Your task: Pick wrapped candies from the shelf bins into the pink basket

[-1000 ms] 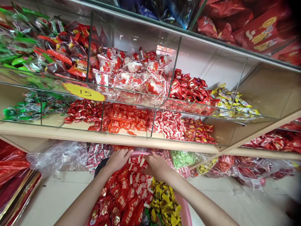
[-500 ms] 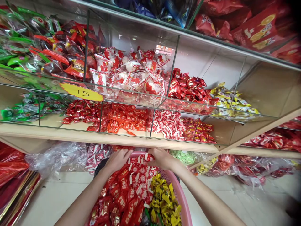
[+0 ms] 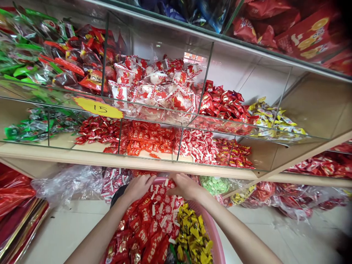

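Both hands rest on red-and-white candies [image 3: 162,200] heaped in a pink basket [image 3: 213,234]. The left hand [image 3: 139,187] and right hand [image 3: 184,186] curl over the pile; whether either grip is clamped on candy I cannot tell.

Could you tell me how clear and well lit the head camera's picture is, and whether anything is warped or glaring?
Head view: bright, even daylight, no hard shadows; the left hand, right hand and sweets in the pink basket are sharp; the glass fronts carry pale reflections; the shelf bows from wide-angle distortion; the right edge is blurred and dark.
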### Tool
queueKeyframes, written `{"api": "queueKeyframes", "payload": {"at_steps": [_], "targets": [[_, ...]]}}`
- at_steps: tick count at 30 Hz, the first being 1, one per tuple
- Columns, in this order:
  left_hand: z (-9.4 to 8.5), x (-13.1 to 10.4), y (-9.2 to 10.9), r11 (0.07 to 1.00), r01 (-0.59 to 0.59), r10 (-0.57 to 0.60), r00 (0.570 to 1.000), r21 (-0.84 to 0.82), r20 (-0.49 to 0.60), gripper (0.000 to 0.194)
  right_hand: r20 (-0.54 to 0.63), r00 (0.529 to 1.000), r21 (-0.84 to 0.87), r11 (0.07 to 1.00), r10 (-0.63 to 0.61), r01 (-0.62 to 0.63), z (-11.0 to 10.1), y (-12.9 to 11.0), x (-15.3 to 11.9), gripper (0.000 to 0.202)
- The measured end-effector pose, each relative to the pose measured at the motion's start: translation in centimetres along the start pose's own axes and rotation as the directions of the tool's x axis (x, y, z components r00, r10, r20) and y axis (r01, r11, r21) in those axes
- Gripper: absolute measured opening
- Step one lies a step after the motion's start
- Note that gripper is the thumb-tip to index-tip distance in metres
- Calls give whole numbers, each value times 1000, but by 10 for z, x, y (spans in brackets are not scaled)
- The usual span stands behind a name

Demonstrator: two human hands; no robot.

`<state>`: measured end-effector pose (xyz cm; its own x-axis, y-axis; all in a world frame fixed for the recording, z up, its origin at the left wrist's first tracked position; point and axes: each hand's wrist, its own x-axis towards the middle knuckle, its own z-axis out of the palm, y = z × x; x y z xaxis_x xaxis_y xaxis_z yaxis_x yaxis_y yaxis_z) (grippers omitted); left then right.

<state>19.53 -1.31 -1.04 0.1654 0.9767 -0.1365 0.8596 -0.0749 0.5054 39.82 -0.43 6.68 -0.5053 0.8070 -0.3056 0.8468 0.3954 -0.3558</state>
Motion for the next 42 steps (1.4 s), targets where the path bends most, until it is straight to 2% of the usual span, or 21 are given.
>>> {"api": "queueKeyframes", "payload": {"at_steps": [3,6,12,19,24,30,35,42], "targets": [[-1,0,1,1000,2,-2,1000,-2,3,59,-67,998,15,1000,12,-11,-3,21,-5,34],[-2,-1,3,1000,-8,8,1000,2,7,58,-76,996,14,998,55,-54,-2,36,-9,32],[-3,-1,4,1000,-4,3,1000,2,12,59,-38,997,-13,998,60,-61,3,41,-17,24],[-1,0,1,1000,-5,5,1000,-2,10,60,-5,997,-40,996,77,-77,11,49,-41,20],[2,3,0,999,-8,8,1000,38,10,63,-14,998,-99,994,54,-55,21,43,-52,22],[1,2,0,999,-6,6,1000,43,5,63,-55,991,-228,965,123,-132,32,27,-57,31],[1,0,0,1000,-5,4,1000,21,6,61,-145,985,-246,960,97,-131,42,23,-54,31],[-1,0,2,1000,-9,8,1000,20,5,59,-196,976,-195,972,90,-129,53,30,-47,32]]}}
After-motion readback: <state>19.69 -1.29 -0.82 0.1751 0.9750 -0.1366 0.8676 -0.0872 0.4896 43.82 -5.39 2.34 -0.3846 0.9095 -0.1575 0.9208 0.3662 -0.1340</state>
